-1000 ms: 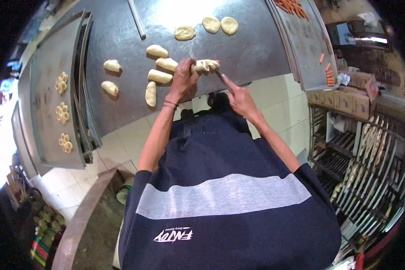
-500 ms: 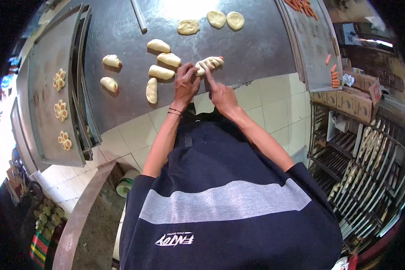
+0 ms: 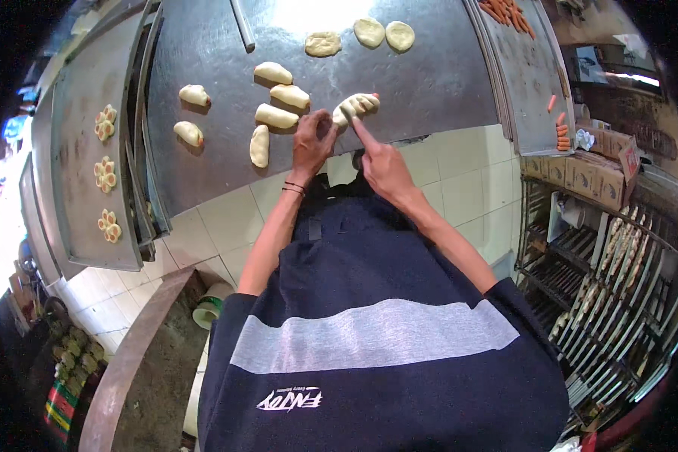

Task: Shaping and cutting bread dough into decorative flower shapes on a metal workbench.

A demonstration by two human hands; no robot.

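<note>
A roll of dough around a sausage [image 3: 360, 105] lies near the table's front edge, slits across it and a reddish tip at its right end. My left hand [image 3: 312, 145] is just beside its left end, fingers bent, thumb and forefinger a little apart, with nothing visible between them. My right hand [image 3: 389, 170] stretches its forefinger to the roll's left part, the other fingers folded. A small greyish edge shows at that fingertip; I cannot tell what it is. Left of my hands are several uncut rolls, the nearest an upright-lying roll [image 3: 259, 146].
Flat dough rounds [image 3: 369, 32] and a metal rod [image 3: 242, 26] lie farther back on the metal table [image 3: 429, 83]. At left, a tray [image 3: 79, 188] bears flower-shaped pieces [image 3: 105, 175]. Sausages [image 3: 562, 132] lie on the right-hand tray [image 3: 533, 90], above a rack [image 3: 580, 248].
My left fingers have drawn slightly back from the roll's left end. My right forefinger stays at the roll, its hand a little lower and farther right. The whole view has shifted slightly.
</note>
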